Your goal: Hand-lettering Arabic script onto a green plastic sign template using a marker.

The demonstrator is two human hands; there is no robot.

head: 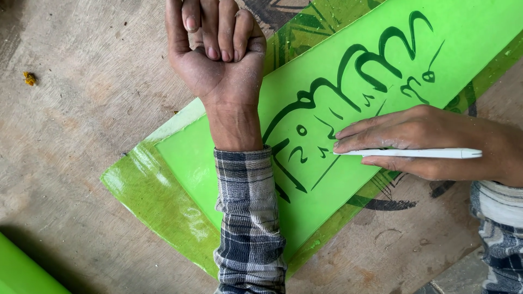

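A bright green sheet [218, 158] with dark green flowing brush-like lettering lies slanted on a worn wooden board, inside a glossy transparent green film [147, 193]. My right hand [430, 142] holds a thin white pen-like tool [408, 153], its tip touching the sheet among the dark strokes. My left hand [218, 49] is raised palm up above the sheet's upper left edge, its fingers curled in loosely with nothing in them. Its plaid sleeve [248, 223] crosses the sheet's lower part.
The wooden board [71, 109] is scuffed and bears dark paint marks at the lower right [381, 204]. A small orange scrap [29, 78] lies at the far left. Another green piece [22, 269] shows in the bottom left corner.
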